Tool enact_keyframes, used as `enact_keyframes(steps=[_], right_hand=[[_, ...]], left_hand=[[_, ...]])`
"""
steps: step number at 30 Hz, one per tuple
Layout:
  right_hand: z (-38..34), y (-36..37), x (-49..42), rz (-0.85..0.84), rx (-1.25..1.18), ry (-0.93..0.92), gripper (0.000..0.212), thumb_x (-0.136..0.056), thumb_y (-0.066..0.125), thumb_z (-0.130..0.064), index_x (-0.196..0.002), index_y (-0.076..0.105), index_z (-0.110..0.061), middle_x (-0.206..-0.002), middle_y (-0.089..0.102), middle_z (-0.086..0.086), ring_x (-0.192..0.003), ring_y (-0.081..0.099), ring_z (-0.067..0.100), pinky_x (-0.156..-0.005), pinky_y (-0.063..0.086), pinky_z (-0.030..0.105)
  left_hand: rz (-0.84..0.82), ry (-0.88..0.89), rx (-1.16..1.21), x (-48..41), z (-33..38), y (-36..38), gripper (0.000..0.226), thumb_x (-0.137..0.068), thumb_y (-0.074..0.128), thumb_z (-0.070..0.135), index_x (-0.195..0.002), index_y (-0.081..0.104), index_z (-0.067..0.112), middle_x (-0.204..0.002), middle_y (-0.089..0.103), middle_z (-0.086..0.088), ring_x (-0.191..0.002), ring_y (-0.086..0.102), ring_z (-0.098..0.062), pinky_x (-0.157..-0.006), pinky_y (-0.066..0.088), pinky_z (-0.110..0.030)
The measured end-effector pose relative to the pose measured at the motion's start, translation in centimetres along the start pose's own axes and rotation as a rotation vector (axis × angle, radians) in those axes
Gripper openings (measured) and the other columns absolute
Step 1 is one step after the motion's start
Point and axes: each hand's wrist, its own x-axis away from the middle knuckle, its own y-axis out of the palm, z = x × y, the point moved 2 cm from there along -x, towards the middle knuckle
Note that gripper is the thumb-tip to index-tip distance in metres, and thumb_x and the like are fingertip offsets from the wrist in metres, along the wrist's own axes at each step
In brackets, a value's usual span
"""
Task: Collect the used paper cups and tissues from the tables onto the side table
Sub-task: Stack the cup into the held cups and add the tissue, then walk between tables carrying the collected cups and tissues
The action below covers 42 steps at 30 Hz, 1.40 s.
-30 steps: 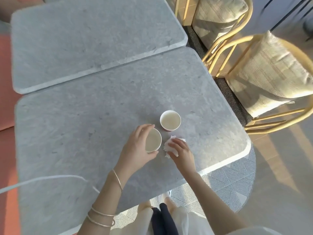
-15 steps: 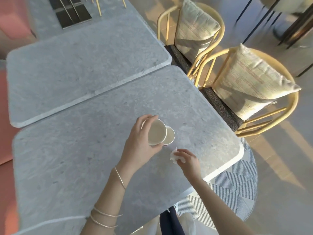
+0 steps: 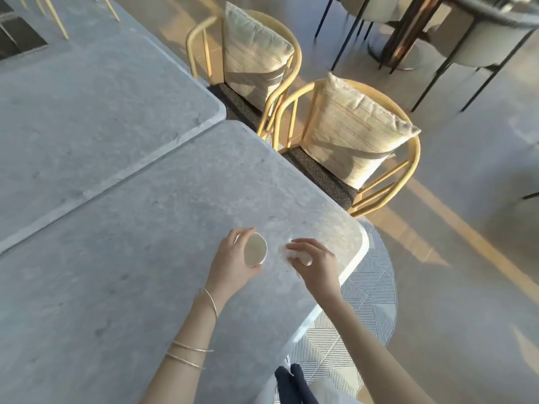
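Gone from the table (image 3: 145, 228) is the earlier second cup; at lower centre the left hand (image 3: 233, 266) grips a tilted paper cup (image 3: 255, 249), the right hand (image 3: 318, 266) pinches the tissue (image 3: 302, 257), so seemingly only carrying them to the unseen side table remains.

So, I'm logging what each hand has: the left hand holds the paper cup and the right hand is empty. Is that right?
Not quite. The left hand does hold the paper cup, but the right hand is not empty: its fingers pinch a crumpled white tissue near the corner of the grey table. The head view shows it.
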Motion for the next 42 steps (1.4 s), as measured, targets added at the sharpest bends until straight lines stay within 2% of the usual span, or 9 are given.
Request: enact_keyframes(steps=[5,10,14,17,23,27,31,36,42], right_hand=[[-0.6,-0.5,1.4,0.038,-0.02,0.024,0.028,-0.067,0.074,0.003,-0.09,0.073,-0.013,-0.1,0.068,-0.001,-0.086,0.062,0.008,-0.076,0.044,0.01],[-0.3,-3.1,4.3,0.156,-0.022,0.099,0.03,-0.066,0.074,0.002,-0.09,0.073,-0.016,-0.099,0.067,-0.004,-0.086,0.061,0.004,-0.077,0.042,0.005],[0.9,-7.0,8.4,0.27,0.006,0.181,0.03,-0.065,0.077,-0.001,-0.09,0.073,-0.018,-0.1,0.067,-0.008,-0.085,0.063,0.007,-0.076,0.045,0.012],[1.9,-10.5,12.3,0.384,0.02,0.234,0.031,-0.063,0.079,-0.002,-0.091,0.073,-0.016,-0.098,0.067,-0.007,-0.086,0.063,0.009,-0.078,0.042,0.008],[4.2,-17.0,24.0,0.677,0.022,0.385,0.028,-0.066,0.077,-0.003,-0.091,0.073,-0.016,-0.097,0.068,-0.009,-0.09,0.062,0.005,-0.082,0.043,0.012],[5.7,-19.2,34.2,0.849,0.038,0.501,0.027,-0.065,0.077,0.0,-0.089,0.073,-0.012,-0.096,0.07,-0.003,-0.091,0.063,0.008,-0.085,0.045,0.02],[6.4,-19.8,45.9,1.005,0.002,0.622,0.027,-0.065,0.078,-0.002,-0.087,0.073,-0.017,-0.092,0.069,-0.007,-0.084,0.06,-0.004,-0.076,0.04,0.007],[6.5,-20.6,61.7,1.169,0.003,0.769,0.028,-0.066,0.076,0.0,-0.087,0.072,-0.019,-0.092,0.069,-0.007,-0.083,0.061,0.001,-0.077,0.043,0.012],[4.2,-21.2,78.9,1.446,0.099,0.892,0.025,-0.063,0.079,0.001,-0.084,0.073,-0.011,-0.089,0.069,0.0,-0.08,0.063,0.008,-0.076,0.042,0.009]], left_hand=[[0.008,0.004,0.031,0.0,-0.1,0.5,0.073,-0.062,0.08,0.012,-0.128,0.049,0.015,-0.126,0.048,-0.004,-0.114,0.05,-0.024,-0.092,0.037,-0.025],[-0.15,0.084,-0.066,0.5,2.3,0.4,0.075,-0.064,0.079,0.017,-0.131,0.046,0.02,-0.127,0.045,0.0,-0.112,0.049,-0.024,-0.086,0.047,-0.041],[-0.216,0.22,-0.105,2.0,6.6,1.5,0.077,-0.063,0.081,0.02,-0.13,0.045,0.023,-0.129,0.045,0.003,-0.113,0.049,-0.022,-0.084,0.049,-0.042],[-0.287,0.354,-0.094,3.9,10.5,3.8,0.079,-0.06,0.083,0.021,-0.13,0.046,0.023,-0.127,0.046,0.002,-0.113,0.05,-0.022,-0.085,0.049,-0.043],[-0.578,0.597,-0.099,9.6,18.1,10.9,0.082,-0.065,0.082,0.029,-0.135,0.039,0.023,-0.133,0.043,-0.001,-0.117,0.047,-0.02,-0.094,0.044,-0.039],[-0.7,0.773,-0.149,16.3,22.3,15.6,0.083,-0.068,0.079,0.035,-0.138,0.035,0.025,-0.134,0.041,0.001,-0.115,0.046,-0.017,-0.09,0.046,-0.036],[-0.831,0.921,-0.149,25.8,25.7,20.1,0.081,-0.067,0.079,0.036,-0.136,0.037,0.03,-0.13,0.04,0.007,-0.112,0.044,-0.012,-0.086,0.034,-0.021],[-0.988,1.098,-0.14,40.3,28.8,25.1,0.076,-0.067,0.076,0.043,-0.133,0.039,0.034,-0.122,0.037,0.02,-0.1,0.041,0.0,-0.078,0.03,-0.013],[-1.218,1.295,-0.099,56.8,32.6,29.6,0.077,-0.063,0.079,0.034,-0.131,0.042,0.033,-0.124,0.043,0.013,-0.109,0.049,-0.008,-0.089,0.04,-0.023]])
